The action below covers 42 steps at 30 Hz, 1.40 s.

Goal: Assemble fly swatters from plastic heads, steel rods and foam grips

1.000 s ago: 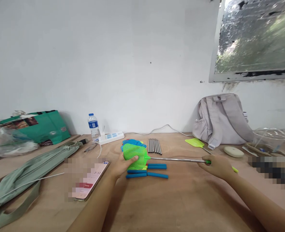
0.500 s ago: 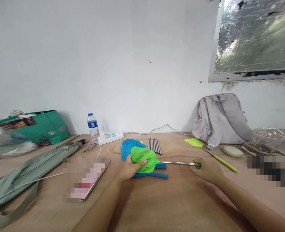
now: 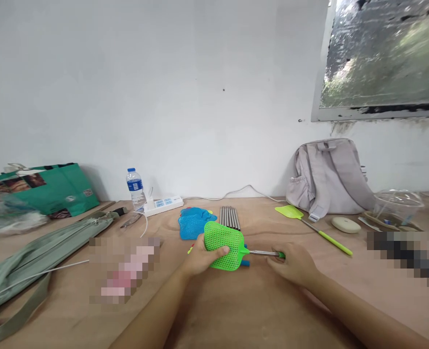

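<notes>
A green fly swatter [image 3: 234,242] is held level between my two hands above the table. My left hand [image 3: 203,257] pinches the mesh head, thumb on the front and fingers hidden behind. At the other end of the short metal rod, my right hand [image 3: 296,264] is closed round the green handle, most of which is hidden. Blue swatter heads [image 3: 192,227] lie stacked behind my left hand. Beside them, several metal rods [image 3: 230,218] sit in a row. Blue handles [image 3: 246,263] are mostly covered by the green head. A yellow-green fly swatter [image 3: 334,243] rests to the right.
A grey backpack [image 3: 330,179] leans on the wall, with an oval cream case [image 3: 345,225] and a clear plastic bowl [image 3: 398,206] nearby. To the left are a water bottle [image 3: 135,188], a white power strip [image 3: 165,205], a green bag [image 3: 63,189] and a long grey-green bag [image 3: 50,254].
The swatter's metal rod has become shorter as my right hand came left toward the head. My left hand and the mesh head shifted slightly right and down, covering more of the blue handles.
</notes>
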Motion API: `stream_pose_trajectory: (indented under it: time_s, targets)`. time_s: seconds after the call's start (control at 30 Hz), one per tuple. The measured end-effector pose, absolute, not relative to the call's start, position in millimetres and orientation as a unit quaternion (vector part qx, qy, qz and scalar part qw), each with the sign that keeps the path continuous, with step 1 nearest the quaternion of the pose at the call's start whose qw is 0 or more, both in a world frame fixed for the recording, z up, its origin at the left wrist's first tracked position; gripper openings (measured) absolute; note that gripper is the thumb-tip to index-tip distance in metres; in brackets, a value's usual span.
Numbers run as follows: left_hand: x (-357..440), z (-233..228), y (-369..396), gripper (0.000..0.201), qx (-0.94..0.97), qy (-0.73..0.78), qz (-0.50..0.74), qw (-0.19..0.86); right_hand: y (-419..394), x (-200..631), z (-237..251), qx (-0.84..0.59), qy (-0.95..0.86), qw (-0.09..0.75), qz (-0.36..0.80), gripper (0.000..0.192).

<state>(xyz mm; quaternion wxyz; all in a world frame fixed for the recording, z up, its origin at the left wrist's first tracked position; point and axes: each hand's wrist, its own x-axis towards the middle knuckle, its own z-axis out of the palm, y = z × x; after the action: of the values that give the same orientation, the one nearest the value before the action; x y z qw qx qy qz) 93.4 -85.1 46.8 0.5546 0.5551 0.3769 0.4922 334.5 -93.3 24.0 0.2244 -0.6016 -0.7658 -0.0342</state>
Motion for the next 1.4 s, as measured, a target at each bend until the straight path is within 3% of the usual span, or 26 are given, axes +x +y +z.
stream_pose_trajectory:
  time_s: [0.37,0.5,0.63,0.9,1.07,1.27,1.4]
  targets:
    - [85.9,49.1,-74.8,0.038,0.607,0.423,0.48,0.471,-93.1,334.1,25.5,-0.572,-0.785,0.239,-0.001,0.013]
    - [85.0,47.7,-72.0,0.047,0.585,0.441,0.501,0.46,-92.8,334.0,25.9,-0.565,-0.789,0.24,0.022,0.013]
    - [81.3,44.2,-66.1,0.056,0.55,0.425,0.522,0.494,-92.6,336.1,26.0,-0.532,-0.81,0.242,0.047,0.017]
    - [69.7,41.3,-57.9,0.052,0.504,0.368,0.529,0.575,-84.8,346.4,22.5,-0.459,-0.859,0.223,0.038,0.031]
    - [55.3,42.2,-52.5,0.038,0.452,0.307,0.589,0.596,-67.1,373.2,24.8,-0.454,-0.851,0.263,0.014,0.029]
    - [41.8,33.4,-40.9,0.019,0.419,0.273,0.69,0.524,-34.3,451.3,21.5,-0.56,-0.755,0.336,-0.063,0.026]
    - [41.0,31.9,-38.1,0.016,0.403,0.282,0.713,0.5,-22.3,490.2,8.7,-0.665,-0.697,0.249,-0.098,0.021]
